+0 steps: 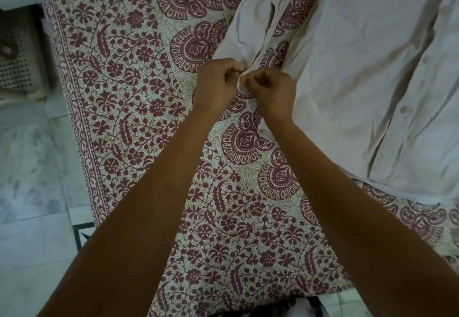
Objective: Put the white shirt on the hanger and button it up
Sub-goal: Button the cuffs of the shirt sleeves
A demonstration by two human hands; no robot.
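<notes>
The white shirt (367, 73) lies spread on the patterned bedspread at the right, its button placket with visible buttons running down the right side. One sleeve (250, 26) stretches toward the middle of the bed. My left hand (217, 83) and my right hand (272, 90) meet at the sleeve's cuff, fingers curled and pinching the white fabric between them. The cuff itself is mostly hidden by my fingers. No hanger is in view.
The bed is covered by a maroon floral bedspread (129, 108). A pale perforated plastic basket (17, 66) stands on the tiled floor (27, 192) at the left, beside the bed's edge.
</notes>
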